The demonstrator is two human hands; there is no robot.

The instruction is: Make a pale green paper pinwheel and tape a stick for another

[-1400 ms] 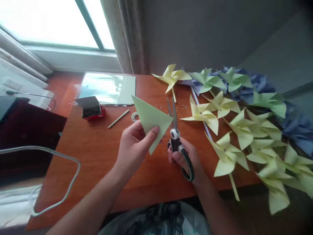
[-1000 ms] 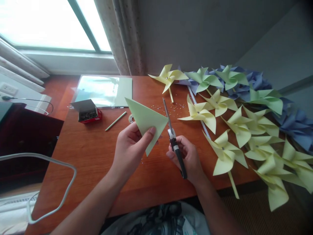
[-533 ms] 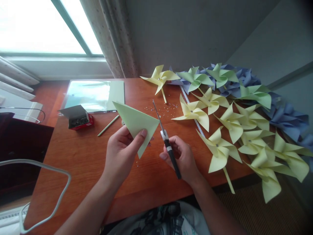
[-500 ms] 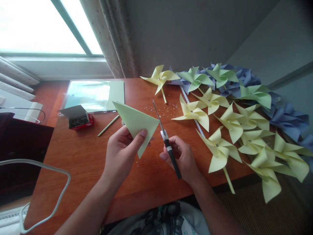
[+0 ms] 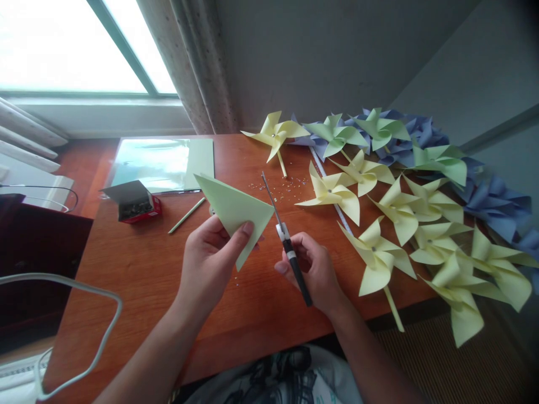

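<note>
My left hand (image 5: pixel 210 261) pinches a pale green paper folded into a triangle (image 5: pixel 233 210), thumb on top, held above the wooden table (image 5: pixel 138 269). My right hand (image 5: pixel 318 272) is wrapped round the black handles of a pair of scissors (image 5: pixel 284 241). The blades are together and point up and away, right beside the triangle's right-hand tip. Small glittering bits (image 5: pixel 282 188) lie scattered on the table just beyond the blades.
Several yellow, green and blue paper pinwheels (image 5: pixel 387 207) cover the table's right side and hang over its edge. At the back left lie a glossy sheet pack (image 5: pixel 164 163), a small red box (image 5: pixel 135 205) and a green stick (image 5: pixel 186 216). A white cable (image 5: pixel 84 314) loops at the left.
The scissor blades, open 1.4 s ago, have come together at the triangle's tip. The view has shifted a little; both hands have stayed nearly still for the last half second.
</note>
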